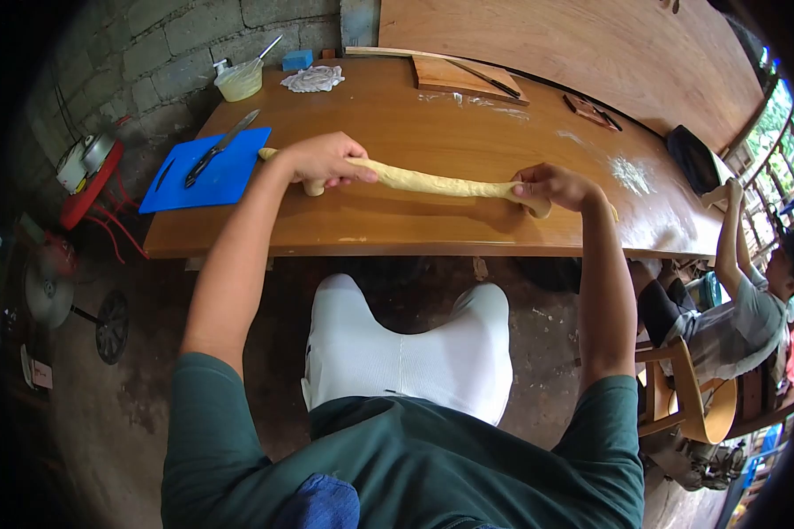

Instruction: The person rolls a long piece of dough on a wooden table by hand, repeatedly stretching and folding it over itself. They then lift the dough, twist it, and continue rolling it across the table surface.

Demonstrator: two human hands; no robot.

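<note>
A long rope of pale yellow dough [441, 184] stretches between my two hands over the wooden table. My left hand [326, 160] is closed around its left part, and a short end sticks out past the wrist beside the blue cutting board. Near the other end, my right hand [556, 187] grips the dough between thumb and fingers. Below that hand the dough bends down in a loop. The middle span sags slightly and casts a shadow on the tabletop. Some of the dough behind each hand is hidden.
On the blue cutting board [173, 187] at left lies a knife [222, 150]. Behind stand a bowl [240, 81] with a utensil, a blue block [297, 60] and a crumpled cloth [313, 79]. A wooden board [468, 79] lies at back, flour [631, 175] at right. Another person [732, 309] sits right.
</note>
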